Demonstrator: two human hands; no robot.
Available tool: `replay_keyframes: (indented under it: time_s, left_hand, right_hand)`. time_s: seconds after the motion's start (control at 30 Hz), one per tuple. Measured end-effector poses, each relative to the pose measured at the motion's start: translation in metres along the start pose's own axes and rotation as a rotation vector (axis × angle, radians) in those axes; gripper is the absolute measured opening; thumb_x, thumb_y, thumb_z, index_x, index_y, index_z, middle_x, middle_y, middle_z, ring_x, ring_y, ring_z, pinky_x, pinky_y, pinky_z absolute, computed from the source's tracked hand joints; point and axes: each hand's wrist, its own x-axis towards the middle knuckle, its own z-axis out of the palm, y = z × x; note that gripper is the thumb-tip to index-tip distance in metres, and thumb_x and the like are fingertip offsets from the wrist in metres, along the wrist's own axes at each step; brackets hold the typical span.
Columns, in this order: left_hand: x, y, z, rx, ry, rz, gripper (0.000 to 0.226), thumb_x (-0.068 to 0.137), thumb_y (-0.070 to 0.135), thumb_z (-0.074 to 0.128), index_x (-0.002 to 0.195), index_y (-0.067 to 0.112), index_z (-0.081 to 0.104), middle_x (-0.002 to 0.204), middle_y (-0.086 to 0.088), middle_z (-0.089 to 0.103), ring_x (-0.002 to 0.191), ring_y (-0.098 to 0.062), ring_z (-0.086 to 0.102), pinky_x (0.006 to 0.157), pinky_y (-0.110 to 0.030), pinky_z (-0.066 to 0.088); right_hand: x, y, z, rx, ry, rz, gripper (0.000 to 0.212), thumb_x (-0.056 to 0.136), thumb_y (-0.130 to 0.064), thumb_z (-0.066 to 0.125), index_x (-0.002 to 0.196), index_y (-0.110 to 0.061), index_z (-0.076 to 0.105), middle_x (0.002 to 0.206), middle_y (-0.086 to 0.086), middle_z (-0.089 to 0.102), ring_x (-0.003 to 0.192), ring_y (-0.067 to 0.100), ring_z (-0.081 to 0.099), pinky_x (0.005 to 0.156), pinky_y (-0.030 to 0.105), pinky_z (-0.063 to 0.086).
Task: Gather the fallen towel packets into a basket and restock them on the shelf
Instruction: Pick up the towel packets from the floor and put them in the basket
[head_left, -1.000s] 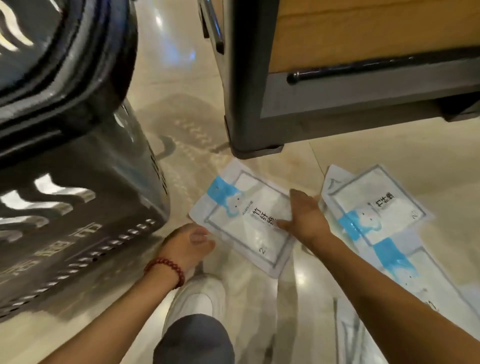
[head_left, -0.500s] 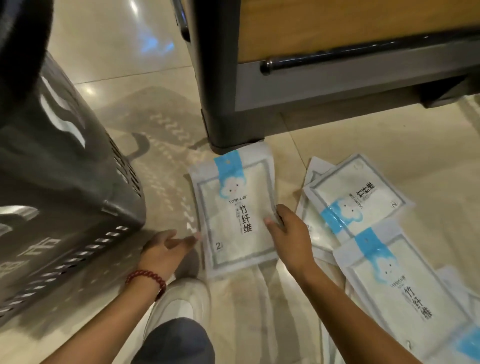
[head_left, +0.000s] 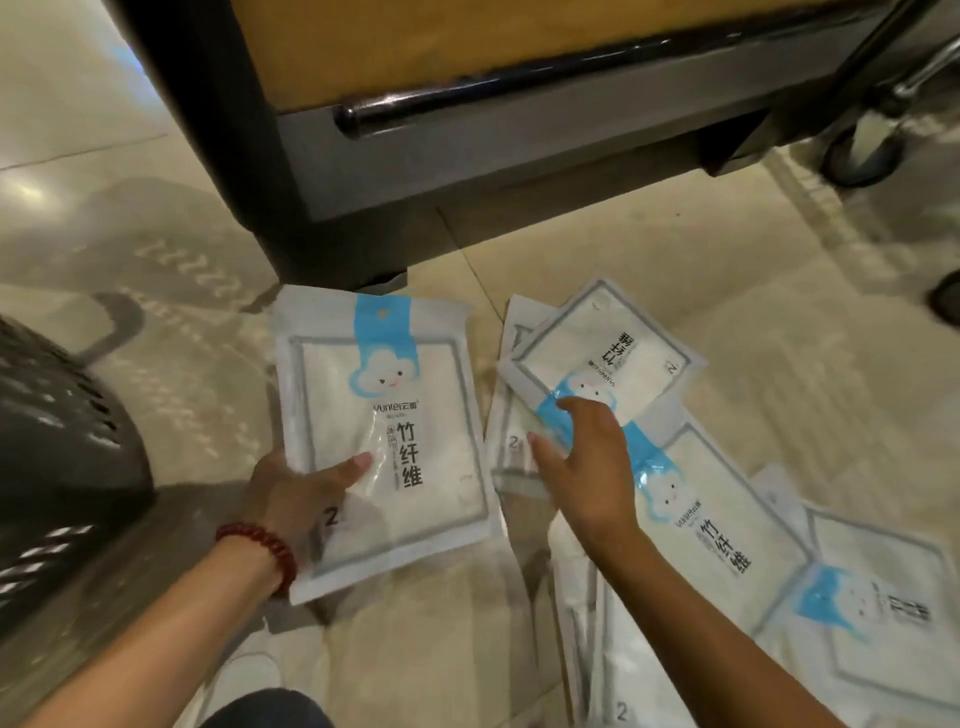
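My left hand grips a white towel packet with a blue cloud print, thumb on its front, holding it just above the floor. My right hand reaches with spread fingers onto a second towel packet that tops a loose pile of several packets on the floor. More packets lie to the right and under my right arm. The dark plastic basket stands at the left edge, only partly in view.
The shelf unit's dark base with a black rail stands directly behind the packets. A cart wheel shows at the upper right. My white shoe and knee are at the bottom. Glossy tiled floor spreads at the left and far right.
My left hand has taken hold of the packet that my right hand was steadying. My right hand has let go and moved right onto the pile. The view has shifted right.
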Motion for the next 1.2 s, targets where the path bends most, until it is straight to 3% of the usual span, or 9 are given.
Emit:
replay_keyframes:
  time_s: [0.13,0.3,0.47,0.63,0.77,0.87,0.97,1.1,1.2]
  left_hand:
    - [0.009,0.001,-0.002,-0.066,-0.009,-0.028,0.021,0.068,0.007,0.078,0.087,0.003,0.069,0.074,-0.014,0.073,0.069,-0.033,0.071,0.066,-0.04,0.056]
    - [0.016,0.004,-0.011,-0.139,0.03,0.002,0.015,0.071,0.003,0.074,0.085,0.003,0.068,0.076,-0.014,0.073,0.067,-0.029,0.071,0.055,-0.035,0.057]
    - [0.014,0.006,-0.024,-0.098,-0.022,-0.042,0.017,0.069,0.002,0.072,0.085,0.005,0.067,0.074,-0.014,0.072,0.063,-0.025,0.071,0.05,-0.028,0.054]
    - [0.01,-0.003,-0.04,0.142,0.015,-0.059,0.02,0.072,0.018,0.075,0.086,0.008,0.064,0.08,-0.011,0.068,0.072,-0.024,0.063,0.069,-0.033,0.049]
    - [0.01,-0.007,-0.055,0.244,0.091,-0.007,0.031,0.075,0.018,0.075,0.099,0.005,0.061,0.092,-0.014,0.065,0.088,-0.03,0.062,0.077,-0.04,0.049]
    - [0.009,-0.008,-0.062,0.264,0.123,0.012,0.035,0.077,0.016,0.074,0.106,0.003,0.059,0.107,-0.022,0.064,0.102,-0.038,0.06,0.089,-0.049,0.048]
    - [0.008,-0.009,-0.065,0.252,0.122,-0.008,0.035,0.077,0.016,0.074,0.105,0.004,0.059,0.107,-0.021,0.064,0.102,-0.038,0.061,0.09,-0.049,0.048]
    - [0.003,-0.01,-0.066,0.239,0.126,-0.018,0.035,0.077,0.018,0.074,0.105,0.004,0.059,0.108,-0.022,0.064,0.103,-0.038,0.061,0.091,-0.05,0.048]
    - [0.001,-0.009,-0.061,0.234,0.141,-0.021,0.039,0.078,0.021,0.074,0.109,0.003,0.059,0.112,-0.022,0.063,0.105,-0.039,0.06,0.093,-0.051,0.047]
  right_hand:
    - [0.029,0.012,-0.001,-0.591,-0.175,0.076,0.035,0.089,-0.019,0.055,0.121,-0.009,0.045,0.119,0.01,0.05,0.106,0.029,0.051,0.073,0.033,0.042]
    - [0.044,-0.008,0.007,-0.799,-0.338,-0.108,0.027,0.086,0.006,0.049,0.109,-0.006,0.057,0.106,0.008,0.065,0.097,0.026,0.063,0.067,0.029,0.042]
    - [0.055,-0.046,0.024,-0.24,-0.367,0.001,0.019,0.092,-0.008,0.046,0.096,0.004,0.061,0.088,0.014,0.06,0.091,0.031,0.062,0.07,0.029,0.044]
    - [0.062,-0.047,0.034,0.305,-0.406,0.067,0.025,0.094,-0.018,0.053,0.111,-0.001,0.062,0.109,0.015,0.064,0.1,0.026,0.06,0.087,0.028,0.044]
    - [0.084,-0.006,0.023,-0.248,-0.183,-0.121,0.065,0.089,-0.018,0.059,0.146,-0.011,0.029,0.151,0.01,0.032,0.138,0.026,0.03,0.111,0.036,0.03]
    - [0.111,0.017,0.007,-0.693,-0.411,-0.035,0.106,0.082,-0.05,0.064,0.149,-0.022,-0.014,0.159,0.003,-0.008,0.146,0.025,-0.007,0.113,0.057,0.001]
    - [0.12,0.021,0.005,-0.808,-0.444,-0.078,0.116,0.071,-0.063,0.067,0.149,-0.02,-0.008,0.156,0.008,0.008,0.144,0.029,0.007,0.111,0.061,-0.001]
    - [0.113,0.007,0.009,-0.852,-0.169,-0.259,0.07,0.075,-0.042,0.072,0.127,-0.008,0.041,0.124,0.015,0.05,0.117,0.034,0.044,0.095,0.043,0.035]
    - [0.114,-0.003,-0.013,-0.648,-0.058,-0.326,0.024,0.083,-0.021,0.062,0.101,-0.006,0.054,0.096,0.017,0.062,0.091,0.035,0.056,0.066,0.035,0.038]
